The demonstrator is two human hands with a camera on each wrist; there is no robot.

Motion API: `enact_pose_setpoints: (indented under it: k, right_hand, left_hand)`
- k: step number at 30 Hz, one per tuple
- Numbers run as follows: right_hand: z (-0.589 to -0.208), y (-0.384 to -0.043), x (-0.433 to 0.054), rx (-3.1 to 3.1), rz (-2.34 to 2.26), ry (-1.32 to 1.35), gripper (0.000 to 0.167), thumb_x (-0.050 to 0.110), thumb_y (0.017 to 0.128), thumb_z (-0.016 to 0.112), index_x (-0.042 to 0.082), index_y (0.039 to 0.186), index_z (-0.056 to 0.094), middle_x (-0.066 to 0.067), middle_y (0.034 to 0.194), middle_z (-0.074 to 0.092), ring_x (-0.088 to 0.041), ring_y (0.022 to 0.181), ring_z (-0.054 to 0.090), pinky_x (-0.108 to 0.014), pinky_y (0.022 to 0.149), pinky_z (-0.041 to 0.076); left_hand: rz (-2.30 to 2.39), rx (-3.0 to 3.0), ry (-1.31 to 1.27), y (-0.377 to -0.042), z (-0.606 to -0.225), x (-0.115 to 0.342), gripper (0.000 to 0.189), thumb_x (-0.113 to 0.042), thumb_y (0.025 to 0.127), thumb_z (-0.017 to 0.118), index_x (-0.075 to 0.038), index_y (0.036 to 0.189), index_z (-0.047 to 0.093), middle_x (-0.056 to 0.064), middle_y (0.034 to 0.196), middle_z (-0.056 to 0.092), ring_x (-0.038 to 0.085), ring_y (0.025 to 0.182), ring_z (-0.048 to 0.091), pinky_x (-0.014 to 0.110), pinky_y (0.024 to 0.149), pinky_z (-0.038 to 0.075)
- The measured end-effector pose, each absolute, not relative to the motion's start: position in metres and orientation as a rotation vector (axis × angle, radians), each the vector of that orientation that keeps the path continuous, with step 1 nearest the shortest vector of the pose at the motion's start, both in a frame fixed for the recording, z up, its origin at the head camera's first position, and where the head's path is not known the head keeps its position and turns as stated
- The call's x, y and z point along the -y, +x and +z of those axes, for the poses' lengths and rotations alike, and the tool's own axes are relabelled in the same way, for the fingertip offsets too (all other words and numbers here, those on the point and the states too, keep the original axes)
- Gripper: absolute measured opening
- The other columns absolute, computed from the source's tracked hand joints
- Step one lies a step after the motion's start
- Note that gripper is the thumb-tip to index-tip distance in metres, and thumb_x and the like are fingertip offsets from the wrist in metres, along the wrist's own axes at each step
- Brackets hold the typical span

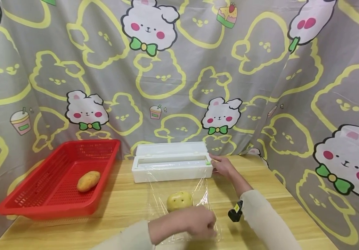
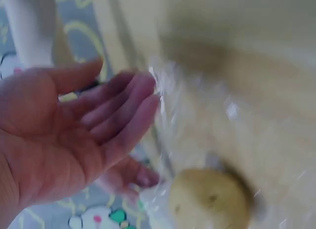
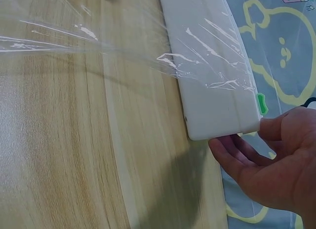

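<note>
1. The left hand [image 1: 199, 223] is hovering nearest, thumb apart from loosely bent fingers, fingertips at the edge of the cling film [image 1: 158, 191];
2. a potato [image 1: 179, 200] is sitting just beyond, over or under film I cannot tell;
3. a red basket [image 1: 68, 210] is holding another potato [image 1: 88, 181], off left;
4. the right hand [image 1: 225, 167] is gripping the right end of the white film dispenser [image 1: 173, 174].

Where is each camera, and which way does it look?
Head: on the head, looking forward and down at the white box; left hand, right hand and sleeves show.
Left wrist: worn there, facing a potato and clear film; both hands show.
Right wrist: worn there, facing the box; the right hand shows.
Head and right wrist share the box.
</note>
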State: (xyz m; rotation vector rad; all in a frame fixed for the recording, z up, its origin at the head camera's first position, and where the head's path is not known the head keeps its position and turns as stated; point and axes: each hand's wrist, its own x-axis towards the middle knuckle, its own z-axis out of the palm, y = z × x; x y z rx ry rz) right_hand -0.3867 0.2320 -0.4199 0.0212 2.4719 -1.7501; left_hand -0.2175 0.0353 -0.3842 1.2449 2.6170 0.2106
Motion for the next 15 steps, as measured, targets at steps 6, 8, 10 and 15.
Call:
enact_pose_setpoints:
  k: [6, 8, 10, 15]
  right_hand:
    - [-0.419, -0.386, -0.234, -2.489, -1.772, 0.04, 0.049, 0.014, 0.105, 0.049, 0.005, 0.153, 0.041, -0.03, 0.133, 0.061, -0.024, 0.091, 0.071, -0.046, 0.09, 0.058]
    - [-0.419, -0.386, -0.234, -2.483, -1.785, 0.055, 0.049, 0.013, 0.103, 0.052, 0.004, 0.15, 0.045, -0.028, 0.129, 0.064, -0.022, 0.088, 0.071, -0.044, 0.087, 0.059]
    - [-0.419, -0.387, -0.235, -2.463, -1.79, 0.058, 0.048, 0.013, 0.102, 0.052, 0.002, 0.149, 0.047, -0.027, 0.127, 0.065, -0.021, 0.089, 0.071, -0.046, 0.088, 0.058]
    - [-0.419, -0.389, -0.232, -2.472, -1.788, 0.086, 0.045, 0.007, 0.1, 0.049, 0.0, 0.145, 0.053, -0.018, 0.117, 0.07, -0.023, 0.088, 0.07, -0.051, 0.093, 0.056]
  left_hand:
    - [0.623, -3.066, 1.152, -0.282, -0.368, -0.059, 0.007, -0.01, 0.092, 0.068, -0.011, 0.085, 0.067, -0.003, 0.07, 0.063, 0.01, 0.061, 0.058, 0.021, 0.055, 0.047]
    - [0.59, -3.241, 1.134, -0.305, -0.367, -0.068, 0.004, -0.008, 0.09, 0.066, -0.011, 0.088, 0.068, 0.0, 0.073, 0.065, 0.014, 0.065, 0.063, 0.025, 0.055, 0.05]
    - [0.497, -3.382, 1.069, -0.323, -0.368, -0.076, 0.004, -0.01, 0.088, 0.066, -0.012, 0.089, 0.069, 0.001, 0.076, 0.067, 0.017, 0.07, 0.067, 0.029, 0.059, 0.053]
    - [0.263, -3.507, 0.9, -0.35, -0.376, -0.09, 0.005, -0.016, 0.086, 0.069, -0.014, 0.09, 0.072, 0.001, 0.081, 0.071, 0.022, 0.078, 0.069, 0.035, 0.073, 0.055]
